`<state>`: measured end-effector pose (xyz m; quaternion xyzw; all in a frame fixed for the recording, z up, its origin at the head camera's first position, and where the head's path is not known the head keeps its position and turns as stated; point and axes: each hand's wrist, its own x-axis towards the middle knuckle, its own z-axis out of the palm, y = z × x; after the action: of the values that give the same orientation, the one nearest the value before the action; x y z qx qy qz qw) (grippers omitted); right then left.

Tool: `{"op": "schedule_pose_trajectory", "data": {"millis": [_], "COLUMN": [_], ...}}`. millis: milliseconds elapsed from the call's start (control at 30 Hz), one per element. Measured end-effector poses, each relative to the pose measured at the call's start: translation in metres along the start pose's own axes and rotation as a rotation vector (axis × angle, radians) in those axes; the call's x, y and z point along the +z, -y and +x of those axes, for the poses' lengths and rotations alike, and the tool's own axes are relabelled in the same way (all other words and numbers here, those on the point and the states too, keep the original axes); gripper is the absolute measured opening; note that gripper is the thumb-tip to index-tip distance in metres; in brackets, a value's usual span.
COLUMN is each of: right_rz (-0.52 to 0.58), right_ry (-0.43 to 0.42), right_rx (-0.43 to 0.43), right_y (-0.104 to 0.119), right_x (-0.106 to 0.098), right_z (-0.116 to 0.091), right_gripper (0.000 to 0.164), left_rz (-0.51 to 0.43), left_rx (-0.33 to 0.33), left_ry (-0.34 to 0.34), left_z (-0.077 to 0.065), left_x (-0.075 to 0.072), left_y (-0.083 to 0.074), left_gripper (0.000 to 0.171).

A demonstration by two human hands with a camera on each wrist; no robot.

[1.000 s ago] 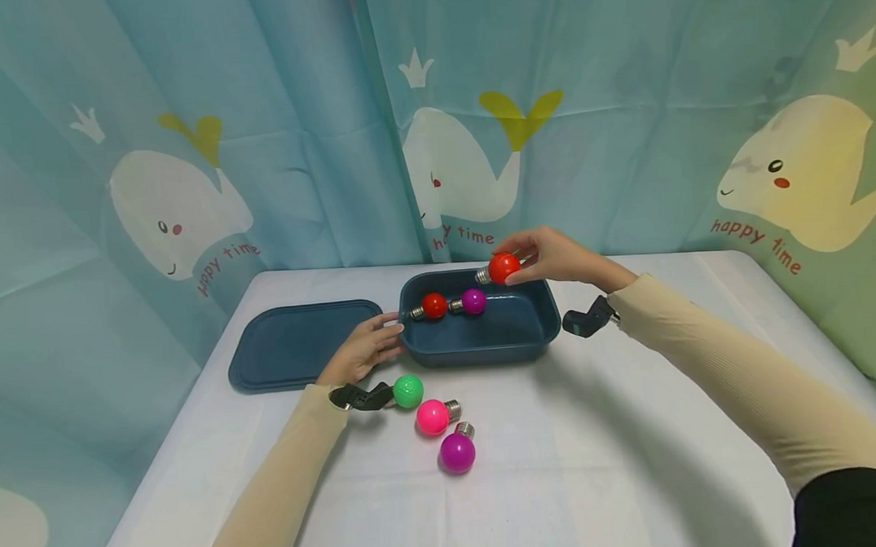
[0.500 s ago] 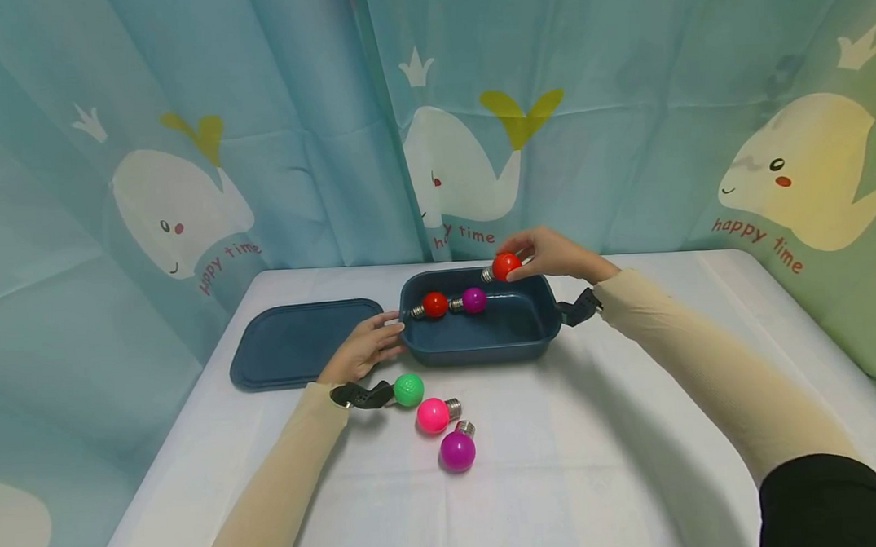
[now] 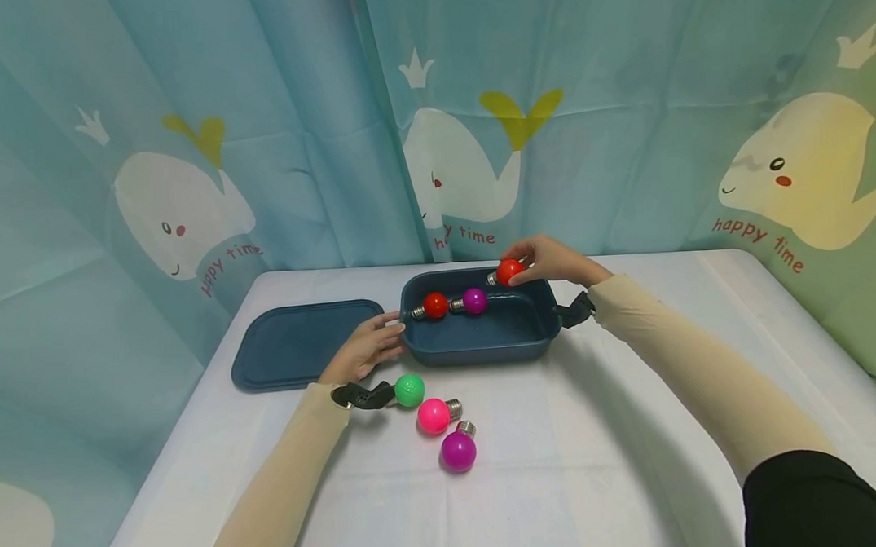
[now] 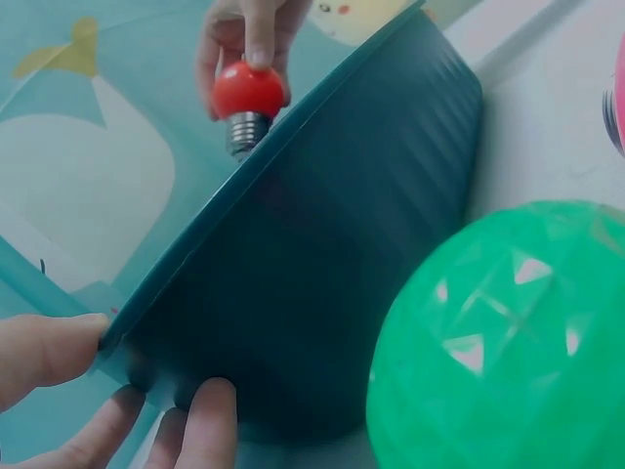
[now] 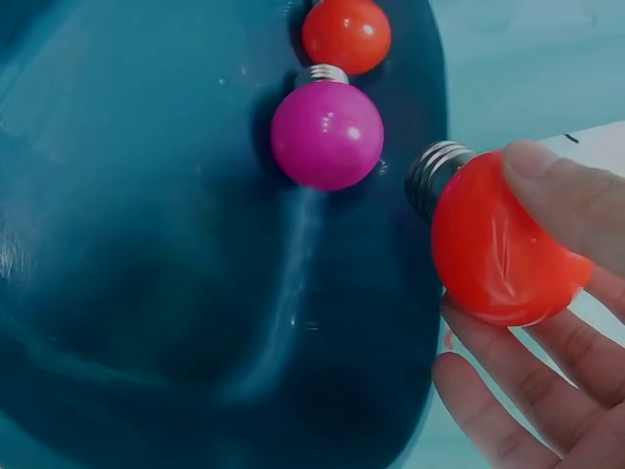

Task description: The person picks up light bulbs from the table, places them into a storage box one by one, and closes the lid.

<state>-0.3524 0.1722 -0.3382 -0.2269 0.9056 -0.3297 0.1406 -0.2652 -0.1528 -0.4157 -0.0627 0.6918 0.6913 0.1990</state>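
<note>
Slightly lower now, the right hand (image 3: 549, 261) pinches a red bulb (image 3: 510, 271) by the box's far rim (image 3: 445, 273), while the left hand's (image 3: 363, 349) relaxed fingers touch its side, likely steadying it.

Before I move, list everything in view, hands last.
Table: 1, white, foreground
Curtain: count unclear, blue-green, behind table
Box: 1, dark blue, table's far side
Flat panel: 1, dark blue, left of box
Red bulb: 1, red, in box, left
Purple bulb: 1, purple, in box, middle
Held bulb: 1, red, at box's far rim
Green bulb: 1, green, before box
Pink bulb: 1, pink, nearer than green
Loose bulb: 1, purple, nearer than pink
Wrist pieces: 2, black, wrists
Sleeves: 2, beige (right partly black), arms
Left hand: 1, bare, touching box's left end
Right hand: 1, bare, gripping held bulb
</note>
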Motion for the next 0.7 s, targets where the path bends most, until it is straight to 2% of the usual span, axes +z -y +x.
{"op": "schedule_pose_trajectory", "data": {"millis": [700], "right_rz": [0.011], "right_ry": [0.013], "right_rx": [0.042], "right_y": [-0.0102], "right_x": [0.0085], "right_z": [0.0069], "right_gripper": [0.046], "left_rz": [-0.013], "left_rx": [0.003], "left_ry": [-0.006], "left_z": [-0.0007], "left_x": [0.001], "left_y": [0.0], "left_gripper": [0.054]}}
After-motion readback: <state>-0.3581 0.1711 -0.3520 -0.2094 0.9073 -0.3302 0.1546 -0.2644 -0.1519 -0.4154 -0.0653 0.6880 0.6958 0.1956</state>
